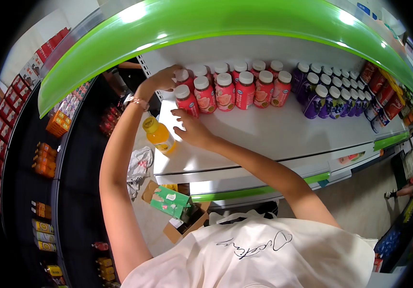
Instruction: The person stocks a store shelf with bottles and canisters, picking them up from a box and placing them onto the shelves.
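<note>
1. Fingers of the left hand (162, 80), upper left of the frame, bent over the white cap of the rear-left pink juice bottle (184, 78); seemingly in contact, but cannot tell whether gripping or merely resting there. At the wrist, a bracelet (141, 102).

2. Below that, left of centre: yellow-capped orange juice bottle (159, 136), on the white shelf (254, 139) near its left edge, long axis slanting down to the right in the frame.

3. Next to the right, right hand (193, 130): fingers loosely spread, nothing held, pointing up and left. Thumb side near the orange juice bottle; upper fingertip just beside the foot of the front-left pink juice bottle (186, 102), contact unclear.

4. Key relation: rear-left pink juice bottle at the left fingertips, toward their right side, long axis upright. Left hand clearly nearer; right hand lower in the frame, with the front-left pink juice bottle standing between.

5. Upper centre: other pink juice bottles (245, 91), upright in two rows, white caps up.

6. Upper right: blueberry juice bottles (315, 102) in upright ranks, well apart from both hands.
</note>
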### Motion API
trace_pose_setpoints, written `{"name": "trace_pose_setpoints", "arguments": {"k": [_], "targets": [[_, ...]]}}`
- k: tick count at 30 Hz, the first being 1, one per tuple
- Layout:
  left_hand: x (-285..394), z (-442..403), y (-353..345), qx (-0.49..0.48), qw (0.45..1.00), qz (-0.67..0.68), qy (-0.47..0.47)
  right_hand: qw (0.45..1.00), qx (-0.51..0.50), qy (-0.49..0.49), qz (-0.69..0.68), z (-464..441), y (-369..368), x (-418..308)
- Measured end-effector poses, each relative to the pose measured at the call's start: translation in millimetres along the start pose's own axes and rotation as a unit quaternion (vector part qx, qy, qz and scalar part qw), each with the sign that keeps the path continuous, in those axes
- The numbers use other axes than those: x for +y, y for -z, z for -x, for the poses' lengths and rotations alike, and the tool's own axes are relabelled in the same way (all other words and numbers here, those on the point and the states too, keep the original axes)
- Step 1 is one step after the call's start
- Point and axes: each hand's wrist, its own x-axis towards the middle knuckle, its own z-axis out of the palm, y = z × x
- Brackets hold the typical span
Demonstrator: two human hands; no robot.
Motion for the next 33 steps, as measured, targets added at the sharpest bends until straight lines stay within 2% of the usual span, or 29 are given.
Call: {"name": "trace_pose_setpoints", "arguments": {"k": [1, 3, 5, 7, 8, 11, 13, 14, 15, 16, 17, 19, 21, 23, 25, 27, 28, 29, 30, 31, 32, 33], "targets": [[-3, 11, 8, 0.004, 1.000, -0.002, 0.002, 0.999, -0.015, -0.027, -0.035, -1, 1, 0], [-4, 44, 24, 0.040, 0.969, 0.241, 0.048, 0.998, -0.027, -0.042, -0.023, -7, -3, -4], [4, 90, 22, 0.207, 0.972, 0.109, 0.014, 0.997, -0.041, -0.060, -0.010, -19, -12, -2], [13, 132, 12, 0.224, 0.958, 0.176, -0.035, 0.999, 0.005, 0.007, -0.036, -25, -21, 14], [22, 150, -1, 0.226, 0.942, 0.246, -0.024, 0.997, -0.049, -0.042, -0.050, -28, -16, 16], [21, 201, -33, 0.241, 0.927, 0.286, 0.005, 0.993, -0.077, -0.048, -0.070, -30, -25, 27], [23, 227, -51, 0.202, 0.923, 0.329, 0.010, 0.996, -0.052, -0.024, -0.067, -21, -30, 29], [22, 236, -65, 0.212, 0.929, 0.304, 0.003, 0.991, -0.037, -0.053, -0.121, -16, -40, 42], [26, 243, -78, 0.222, 0.934, 0.279, -0.003, 0.977, -0.111, -0.107, -0.147, -7, -21, 15], [40, 250, -87, 0.230, 0.919, 0.321, 0.021, 0.980, -0.126, -0.037, -0.151, 3, -19, 18], [35, 251, -105, 0.276, 0.917, 0.287, 0.001, 0.973, -0.146, -0.076, -0.163, 17, -5, -13], [39, 249, -120, 0.291, 0.861, 0.415, 0.045, 0.963, -0.099, -0.127, -0.218, 48, 12, -72], [23, 237, -159, 0.335, 0.863, 0.378, 0.030, 0.970, -0.052, -0.114, -0.207, 79, 16, -86], [20, 230, -177, 0.363, 0.892, 0.263, 0.054, 0.974, -0.008, -0.103, -0.201, 105, 18, -97], [37, 240, -180, 0.379, 0.879, 0.264, 0.120, 0.970, -0.049, -0.102, -0.213, 131, 16, -103], [55, 246, -184, 0.392, 0.876, 0.228, 0.162, 0.929, -0.231, -0.140, -0.252, 153, 20, -124], [59, 249, -183, 0.393, 0.879, 0.225, 0.149, 0.884, -0.360, -0.101, -0.281, 152, 19, -142], [63, 253, -185, 0.389, 0.883, 0.223, 0.138, 0.820, -0.480, -0.065, -0.305, 158, 15, -161], [65, 257, -184, 0.396, 0.879, 0.221, 0.148, 0.712, -0.598, -0.103, -0.353, 169, 1, -169], [64, 260, -180, 0.362, 0.893, 0.228, 0.139, 0.626, -0.653, -0.106, -0.413, 183, -11, -184], [68, 263, -180, 0.329, 0.904, 0.238, 0.132, 0.594, -0.711, -0.069, -0.371, 197, -17, -199], [73, 266, -182, 0.339, 0.898, 0.241, 0.144, 0.543, -0.746, -0.043, -0.383, 213, -25, -214]]}}
